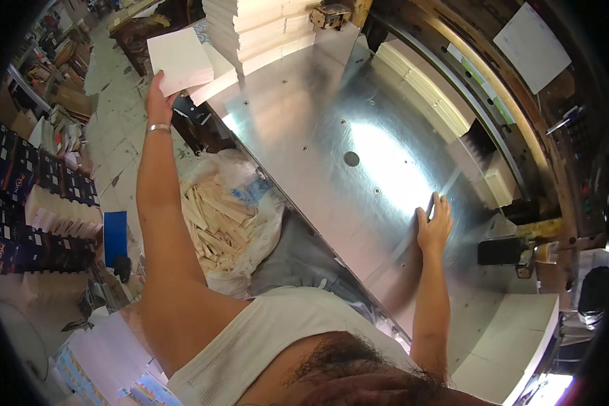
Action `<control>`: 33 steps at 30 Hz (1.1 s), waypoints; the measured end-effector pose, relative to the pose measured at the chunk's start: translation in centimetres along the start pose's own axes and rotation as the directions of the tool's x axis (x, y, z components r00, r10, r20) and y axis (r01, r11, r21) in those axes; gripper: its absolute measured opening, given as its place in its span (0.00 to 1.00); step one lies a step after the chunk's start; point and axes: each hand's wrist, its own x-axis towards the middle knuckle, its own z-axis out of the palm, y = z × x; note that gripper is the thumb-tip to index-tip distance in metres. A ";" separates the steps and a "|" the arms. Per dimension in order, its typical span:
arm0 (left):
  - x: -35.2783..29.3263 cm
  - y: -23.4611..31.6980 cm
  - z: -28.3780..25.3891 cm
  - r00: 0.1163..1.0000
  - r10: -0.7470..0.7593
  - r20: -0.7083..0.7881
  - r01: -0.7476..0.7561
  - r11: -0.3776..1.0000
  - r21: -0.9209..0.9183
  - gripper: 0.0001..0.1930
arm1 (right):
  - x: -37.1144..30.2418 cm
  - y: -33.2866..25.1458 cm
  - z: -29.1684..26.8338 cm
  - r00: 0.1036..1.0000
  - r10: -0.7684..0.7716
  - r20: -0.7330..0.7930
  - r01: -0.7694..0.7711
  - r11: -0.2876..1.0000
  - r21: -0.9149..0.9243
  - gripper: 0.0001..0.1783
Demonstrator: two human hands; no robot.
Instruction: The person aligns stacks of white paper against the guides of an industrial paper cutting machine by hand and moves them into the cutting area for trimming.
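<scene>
At the upper left, my left hand grips the near edge of a thick stack of white paper. The stack overlaps more white sheets at the corner of the metal table. My right hand rests toward the right of that shiny table, thumb and fingers apart. A narrow pale line or strip runs beneath it; whether it is a loose strip or a seam I cannot tell. Beyond the table, under the machine's long bar, lie stacked paper blocks.
Tall piles of white paper stand at the table's far left corner. A plastic bag of paper offcuts sits between my left arm and the table. More white blocks lie at the lower right. Dark boxed goods are stacked at far left.
</scene>
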 end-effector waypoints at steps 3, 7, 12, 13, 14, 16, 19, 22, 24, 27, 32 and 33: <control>-3.9 1.5 -1.9 0.995 0.057 0.082 -0.057 0.998 -0.002 0.29 | 0.0 -0.4 -0.3 1.000 0.002 0.007 -0.002 1.000 -0.013 0.40; -11.9 2.2 -3.0 0.960 0.078 0.268 -0.044 0.990 -0.132 0.26 | -0.3 0.3 0.3 1.000 0.003 -0.006 -0.004 1.000 -0.019 0.41; -23.1 -0.6 -0.7 0.884 -0.026 0.466 0.202 0.921 -0.332 0.26 | -0.2 0.5 0.5 1.000 0.014 -0.022 -0.014 1.000 0.001 0.41; -25.0 -1.6 -0.3 0.848 -0.038 0.529 0.288 0.870 -0.400 0.27 | -0.2 0.5 0.5 1.000 0.007 -0.028 -0.006 1.000 0.019 0.41; -26.4 -3.1 -0.2 0.831 -0.057 0.553 0.318 0.865 -0.389 0.27 | -0.3 0.7 0.6 0.999 -0.020 -0.034 0.022 0.999 0.045 0.41; -29.1 -6.4 0.0 0.632 -0.064 0.772 0.652 0.582 -0.486 0.27 | -1.2 -0.5 0.3 1.000 0.001 0.017 -0.006 0.947 0.320 0.41; -36.1 -7.5 3.7 0.555 -0.142 0.820 0.705 0.604 -0.372 0.25 | -4.2 -4.9 -1.1 0.983 -0.108 0.148 -0.077 0.491 0.868 0.44; -39.4 -9.6 4.5 0.419 -0.218 0.881 0.763 0.611 -0.211 0.24 | -7.6 -9.4 -5.2 0.935 -0.267 0.232 -0.265 -0.092 0.960 0.46; -41.7 -10.6 5.1 0.345 -0.259 0.902 0.741 0.665 -0.093 0.24 | -9.1 -9.7 -6.1 0.947 -0.266 0.182 -0.257 -0.283 0.924 0.46; -44.3 -11.8 5.7 0.264 -0.339 0.903 0.637 0.764 0.100 0.24 | -11.0 -9.8 -8.9 0.979 -0.121 0.163 -0.178 -0.124 0.976 0.44; -49.7 -10.6 9.1 0.207 -0.457 0.865 0.548 0.786 0.284 0.25 | -12.7 -7.5 -13.0 0.992 0.107 0.069 -0.076 0.060 0.995 0.42; -50.0 -10.5 9.9 0.322 -0.454 0.831 0.469 0.839 0.277 0.25 | -12.9 -7.1 -13.9 0.995 0.094 -0.020 -0.005 0.263 0.965 0.43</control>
